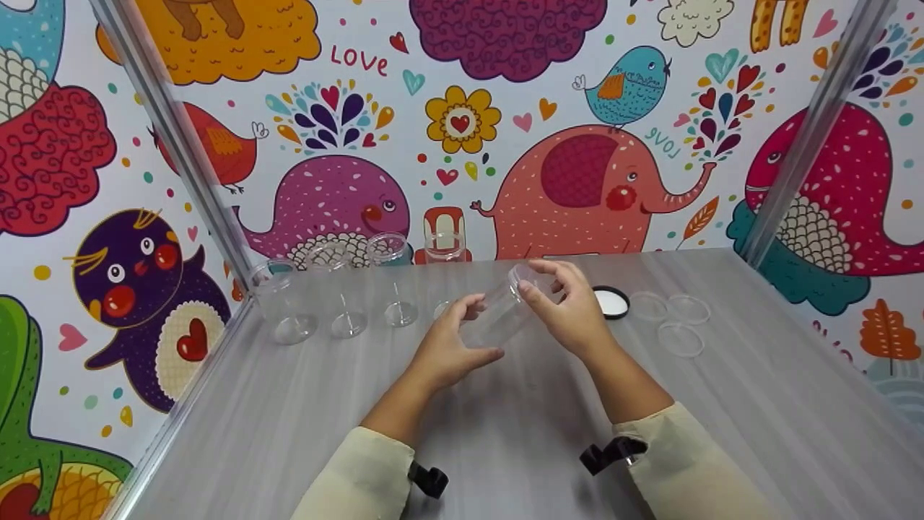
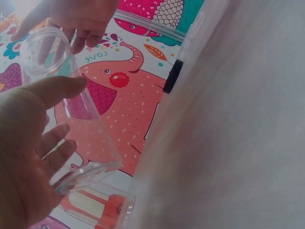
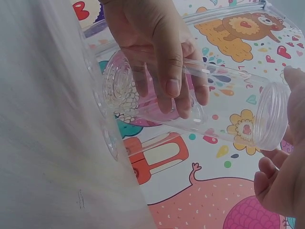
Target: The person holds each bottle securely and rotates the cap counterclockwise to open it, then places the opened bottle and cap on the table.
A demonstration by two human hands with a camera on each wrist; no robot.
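Both hands hold a clear cylindrical jar (image 1: pixel 498 318), tilted, above the grey table. Its ridged mouth points up and to the right in the head view. My left hand (image 1: pixel 447 350) is round the lower body, thumb on the near side; the left wrist view shows that thumb (image 2: pixel 71 88) lying across the clear wall. At the mouth end, my right hand (image 1: pixel 577 310) has thumb and fingers on either side of the rim. In the right wrist view the ridged neck (image 3: pixel 272 117) sits against the right hand, part of which is out of frame.
Several more clear jars (image 1: pixel 292 328) stand upright in a row at the back left of the table (image 1: pixel 303 426). At the right lie a black-rimmed white lid (image 1: pixel 611 302) and three clear round lids (image 1: pixel 681 339). Printed wall panels (image 1: pixel 462 188) with metal posts (image 1: pixel 801 152) enclose the table.
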